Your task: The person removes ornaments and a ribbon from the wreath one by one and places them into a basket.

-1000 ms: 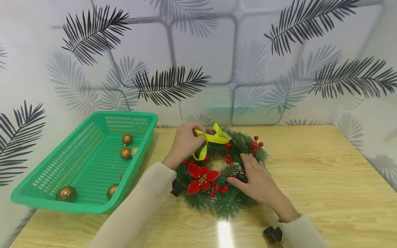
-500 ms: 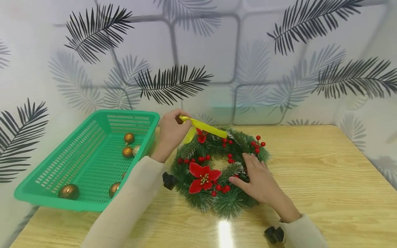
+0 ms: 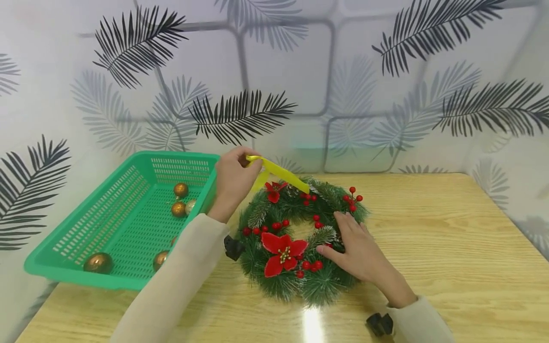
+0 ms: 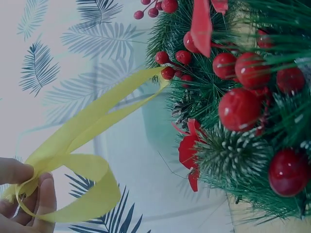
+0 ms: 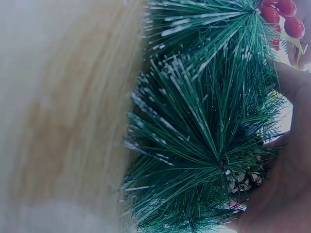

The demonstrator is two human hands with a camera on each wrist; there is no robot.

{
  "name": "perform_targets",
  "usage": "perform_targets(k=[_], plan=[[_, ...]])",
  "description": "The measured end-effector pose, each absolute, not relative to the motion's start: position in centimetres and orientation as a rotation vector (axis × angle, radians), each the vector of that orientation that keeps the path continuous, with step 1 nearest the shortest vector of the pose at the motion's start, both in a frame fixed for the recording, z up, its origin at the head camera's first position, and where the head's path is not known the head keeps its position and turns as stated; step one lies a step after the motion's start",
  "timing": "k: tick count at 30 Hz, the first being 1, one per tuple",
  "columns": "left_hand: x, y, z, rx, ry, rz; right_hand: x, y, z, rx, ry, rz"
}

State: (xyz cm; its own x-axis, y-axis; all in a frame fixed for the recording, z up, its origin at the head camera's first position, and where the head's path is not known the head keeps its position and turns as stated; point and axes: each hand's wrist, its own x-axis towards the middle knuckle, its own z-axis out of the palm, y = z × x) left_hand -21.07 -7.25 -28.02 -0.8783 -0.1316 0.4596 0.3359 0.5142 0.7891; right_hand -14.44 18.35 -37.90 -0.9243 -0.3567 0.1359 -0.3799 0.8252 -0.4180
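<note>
A green Christmas wreath (image 3: 319, 288) lies on the table, dressed with red berries (image 3: 313, 265), a large red poinsettia (image 3: 272, 244) and a smaller red flower (image 3: 273, 194) at its far side. My left hand (image 3: 235, 181) pinches a yellow ribbon (image 3: 286, 177) up and to the left of the wreath. In the left wrist view, the ribbon (image 4: 92, 127) runs taut to the wreath's far berries, with a loose loop hanging from the fingers. My right hand (image 3: 364, 257) rests on the wreath's right side, thumb toward the centre; some fingertips are hidden among the needles.
A green plastic basket (image 3: 36, 265) stands at the left, holding several baubles, among them a large bronze one (image 3: 98, 263). Wooden table (image 3: 463, 257) extends to the right. Behind it is a leaf-patterned wall (image 3: 283, 66). Black wrist devices (image 3: 379, 325) sit by both sleeves.
My left hand has moved left and up, drawing the yellow ribbon out taut from the wreath. The wreath's far side has come into view; my right hand has stayed on it.
</note>
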Motion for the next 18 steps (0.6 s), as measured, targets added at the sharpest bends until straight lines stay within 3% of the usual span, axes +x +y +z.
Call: perform_targets(k=[18], plan=[[-22.2, -3.8, -26.4, -0.301, -2.286, -1.392, -14.7, 18.4, -38.4, 0.611, -2.935, 0.703]])
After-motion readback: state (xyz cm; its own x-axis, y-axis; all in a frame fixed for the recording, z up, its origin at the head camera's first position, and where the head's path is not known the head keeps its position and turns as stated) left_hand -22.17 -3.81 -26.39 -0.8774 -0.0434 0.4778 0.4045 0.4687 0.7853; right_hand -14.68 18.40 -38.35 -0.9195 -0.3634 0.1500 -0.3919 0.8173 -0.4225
